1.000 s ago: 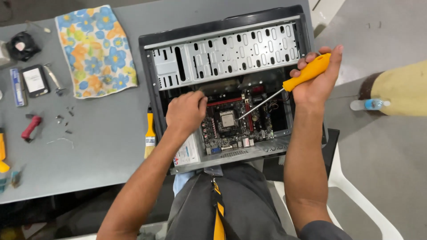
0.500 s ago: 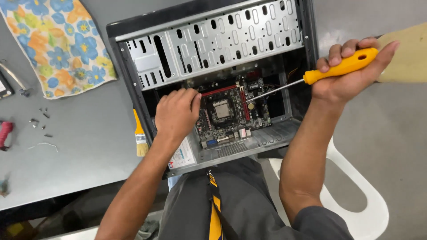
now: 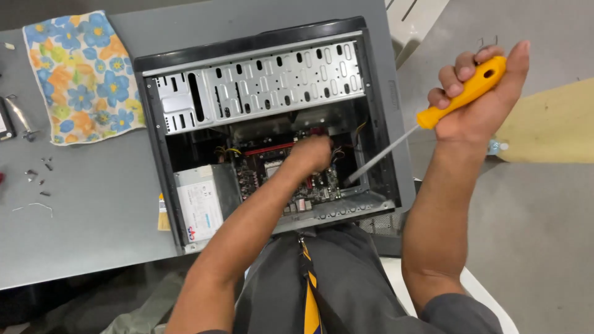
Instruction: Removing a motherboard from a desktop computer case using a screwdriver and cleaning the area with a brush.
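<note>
Reaching into the open computer case (image 3: 263, 130), your left hand (image 3: 309, 154) rests low on the motherboard (image 3: 281, 176), its fingers curled down among the wires just right of the processor socket; whether they pinch anything I cannot tell, since the back of the hand hides them. Your right hand (image 3: 479, 99) is clamped in a full fist around the yellow handle of a screwdriver (image 3: 433, 114), held up outside the case's right wall, with the long shaft slanting down and left so its tip sits inside the case, near the board's right edge. The tip looks apart from any screw head, so I judge you are between screws: feeling for or steadying something on the board while the tool waits. By that reading, the next move calls for seating the tip square on a mounting screw before turning, with your left fingers kept off the tip's path. The power supply (image 3: 201, 207) lies in the case's lower left corner. Out on the grey table (image 3: 86, 204), a few loose screws (image 3: 38, 173) lie well apart from the case, below a floral cloth (image 3: 80, 77).
</note>
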